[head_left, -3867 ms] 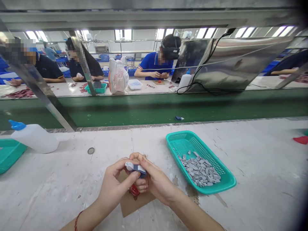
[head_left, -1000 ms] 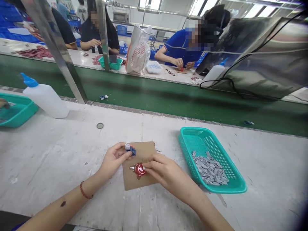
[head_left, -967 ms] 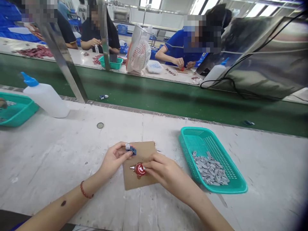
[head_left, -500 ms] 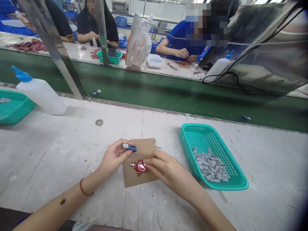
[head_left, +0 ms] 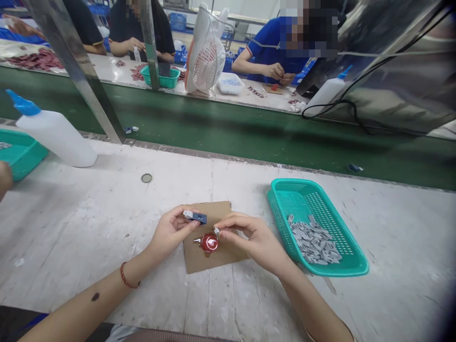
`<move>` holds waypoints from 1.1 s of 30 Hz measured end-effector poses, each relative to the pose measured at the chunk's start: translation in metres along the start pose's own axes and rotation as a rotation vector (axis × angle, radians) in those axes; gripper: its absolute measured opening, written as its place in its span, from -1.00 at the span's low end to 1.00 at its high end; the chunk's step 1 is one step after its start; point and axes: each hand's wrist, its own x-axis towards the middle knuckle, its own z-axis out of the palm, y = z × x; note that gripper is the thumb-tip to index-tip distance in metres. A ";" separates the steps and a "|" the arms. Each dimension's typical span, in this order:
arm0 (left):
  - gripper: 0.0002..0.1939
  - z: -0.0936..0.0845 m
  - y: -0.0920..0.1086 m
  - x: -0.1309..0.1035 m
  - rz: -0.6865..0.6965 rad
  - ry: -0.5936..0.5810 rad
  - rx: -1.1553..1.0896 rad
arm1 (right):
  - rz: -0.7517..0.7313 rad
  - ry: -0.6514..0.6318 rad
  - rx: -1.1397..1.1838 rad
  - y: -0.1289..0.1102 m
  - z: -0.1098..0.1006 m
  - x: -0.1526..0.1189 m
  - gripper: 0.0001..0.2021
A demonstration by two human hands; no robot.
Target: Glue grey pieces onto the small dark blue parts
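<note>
Between thumb and fingers, my left hand [head_left: 175, 230] holds a dark blue piece [head_left: 199, 218] with a light grey part at its left end. My right hand [head_left: 251, 236] pinches a small light grey piece [head_left: 216, 231] just above the right edge of a red, shiny round cap [head_left: 209, 242]. The cap lies on a square of brown cardboard [head_left: 199, 264], with a thin pale tip at its left and a brownish wet patch around it. A green basket [head_left: 351, 265] of many small grey pieces stands right of my right hand.
A white bottle [head_left: 59, 137] with a blue nozzle and another green basket [head_left: 26, 164] stand at the left. A bottle cap [head_left: 146, 177] lies behind the cardboard. Beyond the green conveyor belt [head_left: 199, 128], people work. A person's hand [head_left: 4, 178] shows at the left edge.
My right hand has lifted slightly away from the red cap, and the grey piece in its fingers shows more clearly. A person's hand has appeared at the left edge. The camera view has shifted slightly.
</note>
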 end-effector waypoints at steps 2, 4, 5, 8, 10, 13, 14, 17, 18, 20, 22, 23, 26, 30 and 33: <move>-0.87 0.001 0.001 0.000 -0.014 -0.004 -0.007 | 0.056 0.042 0.148 0.005 0.002 0.007 -0.86; -0.85 0.001 0.001 0.000 -0.041 -0.021 -0.016 | 0.076 0.069 0.227 0.008 0.004 0.014 -0.83; -0.84 0.002 0.001 0.000 -0.054 -0.028 -0.021 | 0.069 0.080 0.241 0.008 0.005 0.017 -0.82; -0.83 0.002 0.000 -0.001 -0.076 -0.034 -0.039 | 0.015 0.097 0.220 0.007 0.010 0.025 -0.84; -0.84 0.002 -0.001 -0.001 -0.075 -0.025 -0.048 | -0.009 0.088 0.175 0.005 0.015 0.029 -0.86; -0.86 0.002 0.001 -0.001 -0.063 -0.013 -0.065 | -0.033 0.073 0.071 0.003 0.019 0.032 -0.90; -0.86 0.002 0.001 -0.001 -0.063 -0.010 -0.068 | -0.044 0.069 0.041 0.003 0.020 0.032 -0.90; -0.87 0.003 0.002 0.000 -0.074 -0.001 -0.064 | -0.068 0.059 -0.013 0.002 0.021 0.032 -0.90; -0.87 0.003 0.002 -0.001 -0.078 -0.002 -0.061 | -0.073 0.055 -0.025 0.001 0.021 0.032 -0.89; -0.86 0.002 0.001 -0.001 -0.079 -0.007 -0.060 | -0.076 0.051 -0.053 0.000 0.020 0.031 -0.90; -0.87 0.002 -0.001 -0.002 -0.075 -0.012 -0.058 | -0.077 0.050 -0.083 -0.002 0.020 0.031 -0.91; -0.87 0.002 -0.001 -0.002 -0.073 -0.012 -0.054 | -0.075 0.049 -0.096 -0.003 0.019 0.031 -0.91; -0.89 0.002 -0.004 -0.002 -0.079 -0.010 -0.033 | -0.064 0.037 -0.128 -0.006 0.019 0.031 -0.90; -0.89 0.002 -0.004 -0.003 -0.068 0.002 0.003 | -0.054 0.022 -0.182 -0.010 0.021 0.030 -0.89; -0.89 0.001 -0.001 -0.004 -0.052 0.023 0.015 | -0.047 0.009 -0.225 -0.014 0.020 0.031 -0.87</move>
